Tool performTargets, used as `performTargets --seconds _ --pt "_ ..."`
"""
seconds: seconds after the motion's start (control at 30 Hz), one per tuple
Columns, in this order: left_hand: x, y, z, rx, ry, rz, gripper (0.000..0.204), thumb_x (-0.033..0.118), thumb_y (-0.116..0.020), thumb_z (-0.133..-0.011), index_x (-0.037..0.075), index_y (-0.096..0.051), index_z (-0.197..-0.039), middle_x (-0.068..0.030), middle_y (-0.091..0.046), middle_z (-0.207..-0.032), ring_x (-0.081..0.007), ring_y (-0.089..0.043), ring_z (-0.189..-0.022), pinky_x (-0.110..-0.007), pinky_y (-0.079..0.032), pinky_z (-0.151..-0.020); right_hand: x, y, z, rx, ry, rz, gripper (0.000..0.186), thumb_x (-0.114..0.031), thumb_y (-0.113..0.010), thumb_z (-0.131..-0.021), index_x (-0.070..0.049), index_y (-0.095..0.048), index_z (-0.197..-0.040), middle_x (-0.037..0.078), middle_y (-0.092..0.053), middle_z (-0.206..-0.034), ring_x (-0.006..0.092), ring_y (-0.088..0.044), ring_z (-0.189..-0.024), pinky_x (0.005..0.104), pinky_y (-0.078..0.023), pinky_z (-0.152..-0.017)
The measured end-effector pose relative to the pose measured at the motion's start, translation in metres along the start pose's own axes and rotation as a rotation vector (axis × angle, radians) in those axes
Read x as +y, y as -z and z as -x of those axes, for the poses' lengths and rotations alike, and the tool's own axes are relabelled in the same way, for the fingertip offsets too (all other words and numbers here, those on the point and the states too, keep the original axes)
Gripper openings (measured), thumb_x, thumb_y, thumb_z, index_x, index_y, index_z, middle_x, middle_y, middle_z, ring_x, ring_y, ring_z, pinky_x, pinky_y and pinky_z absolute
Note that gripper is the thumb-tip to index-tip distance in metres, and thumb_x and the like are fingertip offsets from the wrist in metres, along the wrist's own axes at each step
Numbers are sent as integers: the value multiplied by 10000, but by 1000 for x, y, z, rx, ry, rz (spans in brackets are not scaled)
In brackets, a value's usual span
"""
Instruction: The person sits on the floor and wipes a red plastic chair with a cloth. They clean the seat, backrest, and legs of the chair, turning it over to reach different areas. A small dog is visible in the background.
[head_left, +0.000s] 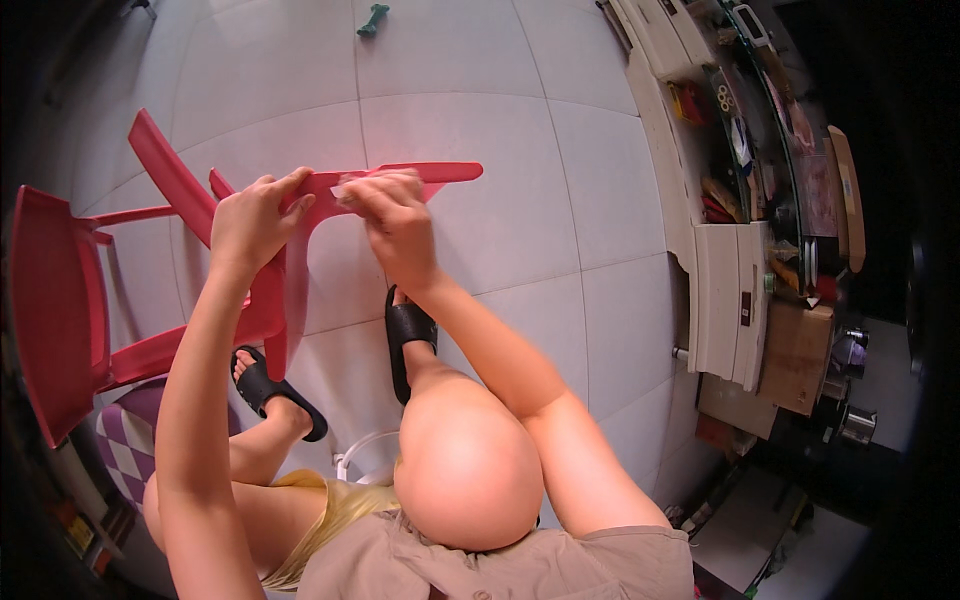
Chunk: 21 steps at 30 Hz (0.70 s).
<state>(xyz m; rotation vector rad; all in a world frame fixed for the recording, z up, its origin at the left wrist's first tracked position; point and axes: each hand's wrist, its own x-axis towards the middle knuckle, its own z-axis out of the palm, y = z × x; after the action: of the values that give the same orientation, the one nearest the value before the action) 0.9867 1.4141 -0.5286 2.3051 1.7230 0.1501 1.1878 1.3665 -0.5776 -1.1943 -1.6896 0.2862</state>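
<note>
A red plastic chair (55, 310) lies tipped on the tiled floor in front of me, its legs pointing up and outward. My left hand (252, 218) is closed round the chair near the base of one leg, the thumb on the near side. Farther along that leg, my right hand (400, 222) is pressed against its surface. Between the right fingers is a small, thin whitish piece (345, 190), like a tissue or wipe; motion blurs it and the fingertips hide most of it. The leg's tip (465, 172) sticks out past my right hand.
White cabinets (722, 300) and cluttered shelves line the right side, with a cardboard box (795, 360) among them. A green bone-shaped toy (374, 20) lies on the far floor. My black sandals (410, 340) stand close below the chair. A purple-and-white checked item (130, 440) is at the left.
</note>
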Motion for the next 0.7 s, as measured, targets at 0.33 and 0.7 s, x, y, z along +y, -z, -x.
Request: performTargets --seconds 0.33,0.7 --pt "1 -5 1 11 -11 12 355 441 -639 -960 295 -684 -1281 -68 -710 -927 -283 -713 -781 -406 -566 -705 106 99 6 207 -1041 -407 180 -97 -649 -999 -21 -755 -1123 32 -728 -1062 139 -642 -1002 316 -521 -909" --pt "-5 0 0 -7 -31 76 432 344 -720 -874 219 -684 -1286 -72 -737 -1055 -285 -721 -862 -392 -576 -766 123 60 13 354 -869 -676 135 -136 -478 -1072 -77 -586 -1127 60 -657 -1138 171 -615 -1098 319 -457 -1013"
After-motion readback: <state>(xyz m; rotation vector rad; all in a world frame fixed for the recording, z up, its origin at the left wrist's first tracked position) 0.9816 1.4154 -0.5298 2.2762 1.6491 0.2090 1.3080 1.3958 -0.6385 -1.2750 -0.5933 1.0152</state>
